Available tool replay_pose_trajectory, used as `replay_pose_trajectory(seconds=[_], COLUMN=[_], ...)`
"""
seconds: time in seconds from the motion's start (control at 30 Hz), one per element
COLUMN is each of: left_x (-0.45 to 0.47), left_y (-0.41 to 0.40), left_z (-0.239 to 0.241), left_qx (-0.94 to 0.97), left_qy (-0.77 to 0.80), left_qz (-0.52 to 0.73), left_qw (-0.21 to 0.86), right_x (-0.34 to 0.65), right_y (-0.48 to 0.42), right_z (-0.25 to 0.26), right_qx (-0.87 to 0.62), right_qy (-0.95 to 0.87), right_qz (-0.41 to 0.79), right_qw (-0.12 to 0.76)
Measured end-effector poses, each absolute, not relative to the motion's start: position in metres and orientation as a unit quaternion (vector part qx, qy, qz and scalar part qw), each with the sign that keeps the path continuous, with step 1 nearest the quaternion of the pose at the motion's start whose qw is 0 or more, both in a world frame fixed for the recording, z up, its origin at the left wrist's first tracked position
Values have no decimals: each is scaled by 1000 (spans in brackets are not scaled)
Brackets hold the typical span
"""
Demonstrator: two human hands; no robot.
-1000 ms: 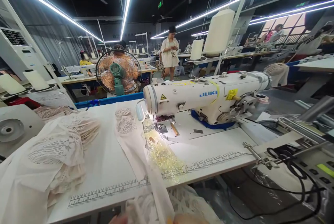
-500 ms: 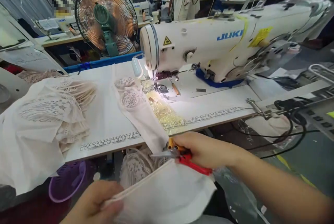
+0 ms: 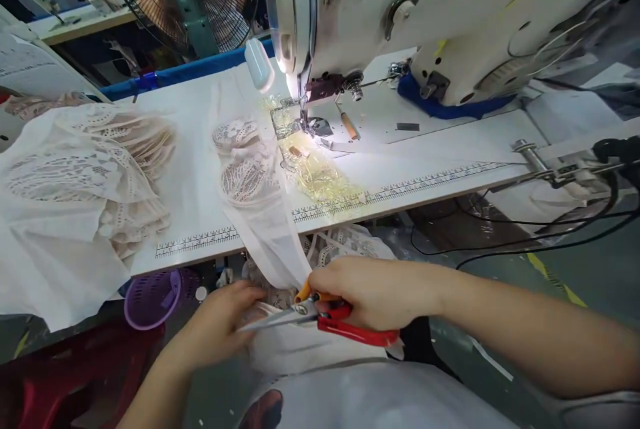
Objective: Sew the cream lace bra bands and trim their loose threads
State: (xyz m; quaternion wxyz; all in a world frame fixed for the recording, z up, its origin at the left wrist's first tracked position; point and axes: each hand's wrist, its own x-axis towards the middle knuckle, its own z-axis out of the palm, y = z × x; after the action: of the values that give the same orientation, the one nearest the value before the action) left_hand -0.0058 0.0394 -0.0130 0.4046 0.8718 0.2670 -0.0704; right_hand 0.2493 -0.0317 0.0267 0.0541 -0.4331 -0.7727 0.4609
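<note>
Down before the white table (image 3: 193, 199), the right hand (image 3: 353, 289), its forearm (image 3: 505, 322) slanting leftward, grips red-handled scissors (image 3: 307, 312); the left hand (image 3: 220, 319) curls closed on white cloth (image 3: 295, 349) beneath the blades.

The right hand (image 3: 370, 292) covers part of the handles of the scissors (image 3: 283, 317), whose blades hide part of the left hand (image 3: 220, 322). The upper edge of the view cuts off the sewing machine (image 3: 370, 9) and the fan (image 3: 190, 12); the fan blades are blurred. The left edge cuts off the garment pile (image 3: 75, 196) and the red stool (image 3: 95, 352). Ruler scale (image 3: 410, 184) numerals on the counter (image 3: 450, 146) are too small to read. The counter conceals part of the purple basket (image 3: 150, 299).
</note>
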Motion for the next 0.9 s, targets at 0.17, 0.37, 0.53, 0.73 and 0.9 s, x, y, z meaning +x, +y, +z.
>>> replay_pose_trajectory(seconds=[0.17,0.37,0.53,0.73,0.9], left_x=[40,63,64,60,58], left_y=[9,2,4,8,7], left_z=[-11,-18,-13,-12,-15], left_qx=[909,877,660,573,561], left_qy=[197,267,349,368,387], left_qz=[77,98,69,115,135], left_qw=[359,388,661,723,720], right_x=[253,265,275,281,278], right_y=[-19,-8,1,8,9], right_z=[24,26,30,32,33], right_qx=[-462,-449,-409,-395,-393], right_qy=[-769,-769,-794,-812,-814], right_qz=[440,454,451,429,427], right_qw=[48,32,6,34,38])
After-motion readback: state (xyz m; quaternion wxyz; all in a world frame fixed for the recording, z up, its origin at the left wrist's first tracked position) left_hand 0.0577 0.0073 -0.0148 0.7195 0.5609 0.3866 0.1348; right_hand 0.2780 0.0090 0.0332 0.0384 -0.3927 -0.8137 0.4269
